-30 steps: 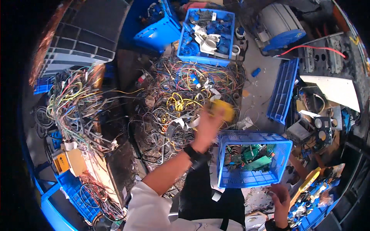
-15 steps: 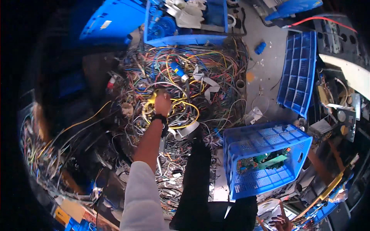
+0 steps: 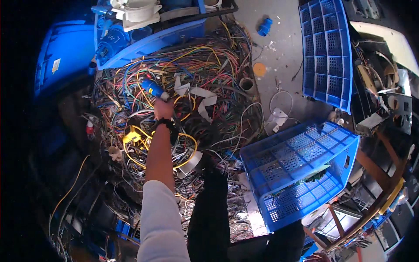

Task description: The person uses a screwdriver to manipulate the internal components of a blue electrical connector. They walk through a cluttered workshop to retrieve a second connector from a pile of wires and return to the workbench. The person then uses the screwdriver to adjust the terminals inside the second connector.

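My left hand reaches forward into a wide heap of cables, a dark band on its wrist. Its fingers are closed at the grey rear end of a blue industrial plug, where the plug's cable begins; the grip is partly hidden by the back of the hand. Beside my forearm lies a coiled yellow cable with a yellow connector block, apart from the hand. Flat grey ribbon cable lies folded to the right of the plug. Of my right hand only a blurred sliver shows at the lower edge, its fingers unreadable.
A blue crate holding green circuit boards lies on its side at right. Another blue crate stands farther back. A blue bin of plugs and white fittings borders the heap's far side. A blue fitting lies on the grey floor.
My left hand has let go of the yellow cable and moved forward to the blue plug. The view has shifted, and my right hand has slipped almost out of the lower edge.
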A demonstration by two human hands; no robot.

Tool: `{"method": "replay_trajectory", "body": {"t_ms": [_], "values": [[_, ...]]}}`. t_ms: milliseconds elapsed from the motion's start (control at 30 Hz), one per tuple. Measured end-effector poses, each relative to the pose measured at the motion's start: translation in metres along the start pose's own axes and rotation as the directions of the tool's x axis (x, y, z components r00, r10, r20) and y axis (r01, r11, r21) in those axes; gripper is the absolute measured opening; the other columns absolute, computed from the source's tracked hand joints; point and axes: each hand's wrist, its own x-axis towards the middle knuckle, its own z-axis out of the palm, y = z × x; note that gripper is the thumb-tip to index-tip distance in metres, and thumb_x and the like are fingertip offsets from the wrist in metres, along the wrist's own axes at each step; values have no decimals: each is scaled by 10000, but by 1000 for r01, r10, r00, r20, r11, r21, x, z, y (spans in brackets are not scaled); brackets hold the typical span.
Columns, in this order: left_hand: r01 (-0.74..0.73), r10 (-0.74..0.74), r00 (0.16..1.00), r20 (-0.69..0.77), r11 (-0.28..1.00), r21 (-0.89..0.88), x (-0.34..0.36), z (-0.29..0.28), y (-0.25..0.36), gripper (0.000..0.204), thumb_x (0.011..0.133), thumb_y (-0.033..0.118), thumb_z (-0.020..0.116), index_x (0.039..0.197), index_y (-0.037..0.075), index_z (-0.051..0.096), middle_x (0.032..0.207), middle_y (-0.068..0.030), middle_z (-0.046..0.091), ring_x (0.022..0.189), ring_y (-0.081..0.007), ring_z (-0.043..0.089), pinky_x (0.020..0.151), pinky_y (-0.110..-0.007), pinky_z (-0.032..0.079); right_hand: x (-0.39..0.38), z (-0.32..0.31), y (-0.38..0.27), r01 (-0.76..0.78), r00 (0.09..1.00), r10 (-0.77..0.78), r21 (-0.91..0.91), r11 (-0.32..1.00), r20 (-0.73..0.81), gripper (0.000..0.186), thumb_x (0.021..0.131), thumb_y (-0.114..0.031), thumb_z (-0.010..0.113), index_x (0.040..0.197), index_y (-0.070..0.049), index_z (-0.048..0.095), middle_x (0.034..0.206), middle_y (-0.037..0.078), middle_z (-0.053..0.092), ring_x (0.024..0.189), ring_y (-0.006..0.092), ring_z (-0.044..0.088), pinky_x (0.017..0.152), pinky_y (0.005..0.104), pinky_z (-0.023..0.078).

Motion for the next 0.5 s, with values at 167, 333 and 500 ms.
{"method": "replay_trajectory", "body": {"t_ms": [167, 333, 500], "values": [[46, -54, 983, -177, 998, -51, -16, -9, -1, 375, 838, 243, 630, 1055, -33, 499, 876, -231, 674, 819, -427, 648, 680, -501, 499, 2, -7, 1, 5, 996, -2, -33, 999, 85, 295, 976, -142, 431, 1224, -12, 525, 1146, 103, 607, 1111, 179, 533, 965, 345, 454], [-190, 72, 972, -226, 803, -565, -72, -46, 20, 395, 840, 161, 660, 1134, -29, 478, 783, -188, 642, 673, -370, 616, 615, -433, 478, -4, -35, 26, 79, 968, -67, -38, 996, 241, 312, 994, -180, 386, 1239, -45, 523, 1188, 74, 582, 1195, 168, 486, 1022, 356, 419], [39, 106, 973, 206, 801, -597, -166, -139, 90, 346, 807, 275, 761, 937, -9, 612, 719, -61, 625, 606, -133, 534, 567, -329, 451, -46, -16, -54, 182, 966, -162, -84, 980, 201, 362, 941, -108, 528, 1285, -5, 488, 1138, 76, 622, 999, 145, 603, 849, 268, 498]]}}
